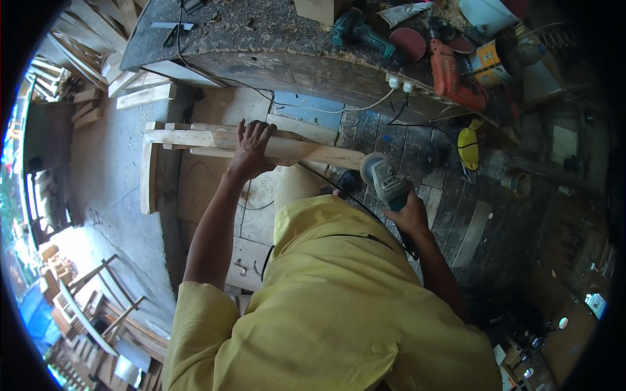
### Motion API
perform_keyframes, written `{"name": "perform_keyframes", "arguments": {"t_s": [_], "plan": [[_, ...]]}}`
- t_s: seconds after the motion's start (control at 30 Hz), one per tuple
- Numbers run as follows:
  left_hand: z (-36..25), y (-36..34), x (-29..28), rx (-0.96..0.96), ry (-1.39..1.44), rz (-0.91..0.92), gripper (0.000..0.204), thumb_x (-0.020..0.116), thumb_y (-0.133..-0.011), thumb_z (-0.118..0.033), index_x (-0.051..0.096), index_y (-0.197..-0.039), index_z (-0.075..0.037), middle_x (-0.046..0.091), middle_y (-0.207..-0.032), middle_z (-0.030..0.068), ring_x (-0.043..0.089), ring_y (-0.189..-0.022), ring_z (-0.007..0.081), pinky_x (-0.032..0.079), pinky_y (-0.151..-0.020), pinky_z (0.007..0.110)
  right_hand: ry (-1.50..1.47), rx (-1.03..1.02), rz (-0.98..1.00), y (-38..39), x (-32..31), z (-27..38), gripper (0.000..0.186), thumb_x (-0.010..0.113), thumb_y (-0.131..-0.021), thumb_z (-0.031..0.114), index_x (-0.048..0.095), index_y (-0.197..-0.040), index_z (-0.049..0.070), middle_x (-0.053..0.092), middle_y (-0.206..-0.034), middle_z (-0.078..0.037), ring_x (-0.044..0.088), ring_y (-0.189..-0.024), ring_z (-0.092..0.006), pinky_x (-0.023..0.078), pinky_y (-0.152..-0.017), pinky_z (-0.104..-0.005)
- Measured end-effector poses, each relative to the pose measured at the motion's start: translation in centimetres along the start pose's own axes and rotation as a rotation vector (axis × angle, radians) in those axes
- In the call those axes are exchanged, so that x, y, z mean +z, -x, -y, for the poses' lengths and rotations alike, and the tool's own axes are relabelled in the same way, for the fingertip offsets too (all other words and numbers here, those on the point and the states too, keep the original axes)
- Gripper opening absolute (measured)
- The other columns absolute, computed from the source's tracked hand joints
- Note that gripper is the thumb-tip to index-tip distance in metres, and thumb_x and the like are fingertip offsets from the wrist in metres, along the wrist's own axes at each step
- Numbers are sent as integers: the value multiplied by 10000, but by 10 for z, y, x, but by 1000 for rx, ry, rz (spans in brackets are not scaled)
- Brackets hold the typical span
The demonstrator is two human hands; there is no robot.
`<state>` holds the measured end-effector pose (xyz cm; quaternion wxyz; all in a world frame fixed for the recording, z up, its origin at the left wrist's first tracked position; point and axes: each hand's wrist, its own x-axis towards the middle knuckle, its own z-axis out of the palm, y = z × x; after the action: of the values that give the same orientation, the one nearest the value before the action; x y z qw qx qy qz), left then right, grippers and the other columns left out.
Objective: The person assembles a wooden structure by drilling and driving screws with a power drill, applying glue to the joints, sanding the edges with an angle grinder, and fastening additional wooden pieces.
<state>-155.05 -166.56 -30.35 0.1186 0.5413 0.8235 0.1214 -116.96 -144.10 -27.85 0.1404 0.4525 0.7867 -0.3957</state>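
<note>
A pale wooden frame piece, made of several long bars with a crosspiece at its left end, stretches left to right in front of me. My left hand grips it from above near the middle, fingers wrapped over the bars. In my right hand is an angle grinder, held by its dark body. Its round disc is against or very close to the wood's right end; contact cannot be made out. A dark cable runs across my yellow shirt.
Beyond the wood, a dusty workbench carries a green power tool, an orange drill, sanding discs and a can. White plugs and cables hang at its edge. Wood offcuts lie left; a yellow object sits right.
</note>
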Motion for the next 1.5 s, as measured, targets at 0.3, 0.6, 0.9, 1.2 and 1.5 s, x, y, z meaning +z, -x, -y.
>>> {"name": "perform_keyframes", "arguments": {"t_s": [0.3, 0.6, 0.9, 1.2, 1.5], "plan": [[3, 0, 2, -24, -22, 73, 994, 895, -506, -276, 463, -1383, -100, 505, -1290, 126, 402, -1334, 335, 106, -1217, 592, 65, -55, 43, -8, -4, 14, 910, 812, -634, 300, 407, -1432, 131, 685, -1140, -229, 659, -1071, -422, 525, -911, -480], [5, 3, 4, 2, -13, 18, 987, 887, -484, -273, 478, -1365, -97, 508, -1241, 130, 417, -1310, 344, 113, -1215, 588, -20, -36, -89, -3, -8, -12, 893, 816, -642, 267, 405, -1421, 121, 679, -1154, -233, 652, -1088, -425, 527, -902, -476], [3, 3, 4, -1, -11, 23, 986, 886, -485, -272, 478, -1365, -97, 508, -1242, 131, 413, -1314, 342, 115, -1219, 577, 76, -55, 77, -13, -3, 24, 921, 831, -624, 269, 409, -1421, 82, 665, -1181, -239, 630, -1121, -433, 510, -933, -472], [5, 4, 2, -1, -5, 29, 989, 892, -490, -277, 475, -1372, -112, 509, -1271, 122, 406, -1331, 336, 112, -1216, 585, -37, 32, -123, -4, -3, -12, 895, 824, -638, 293, 420, -1417, 114, 682, -1147, -237, 656, -1088, -414, 525, -917, -460], [2, 2, 2, -15, -15, 54, 986, 897, -496, -276, 474, -1371, -112, 517, -1289, 113, 407, -1338, 325, 105, -1213, 597, 85, -122, 101, -15, 7, 62, 953, 815, -616, 279, 408, -1456, 91, 669, -1165, -260, 652, -1086, -431, 527, -919, -462]]}}
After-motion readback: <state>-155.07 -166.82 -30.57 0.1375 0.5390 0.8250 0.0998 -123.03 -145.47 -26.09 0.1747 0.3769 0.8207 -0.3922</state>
